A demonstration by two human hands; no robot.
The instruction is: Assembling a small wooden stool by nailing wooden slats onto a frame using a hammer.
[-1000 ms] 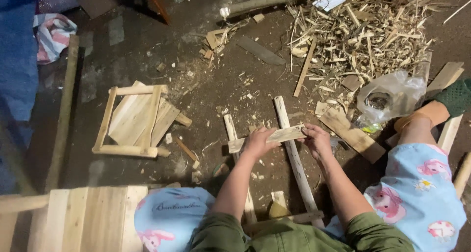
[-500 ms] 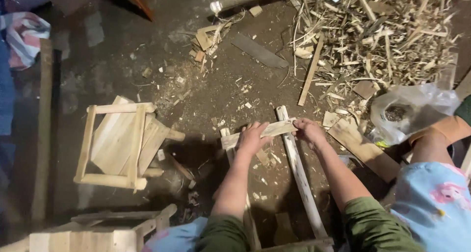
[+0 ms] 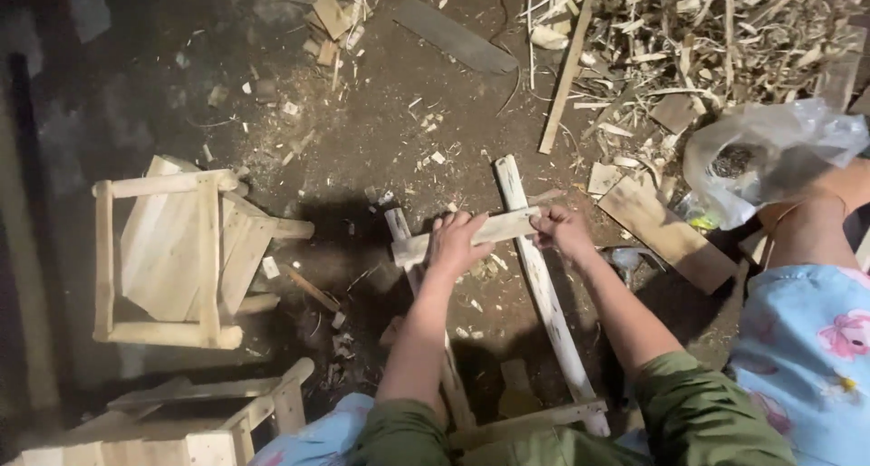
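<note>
My left hand [image 3: 456, 240] presses down on a flat pale wooden crosspiece [image 3: 506, 227] that lies across two long wooden rails. My right hand [image 3: 561, 231] grips the same crosspiece near its right end, where it meets the right rail [image 3: 542, 289]. The left rail [image 3: 400, 225] runs from under my left hand towards me and is mostly hidden by my left forearm. A bottom wooden bar [image 3: 526, 422] joins the two rails close to my body. The frame lies on a dark dirt floor between my knees.
A finished small wooden stool [image 3: 172, 257] lies on its side at the left, another [image 3: 199, 412] below it. A heap of wood shavings and offcuts [image 3: 707, 40] fills the top right. A clear plastic bag [image 3: 770, 153] and a flat board [image 3: 666, 235] lie at the right.
The view has shifted and come closer, so the stool and frame sit lower and larger. Both hands stay on the crosspiece, in the same grip on the two rails.
</note>
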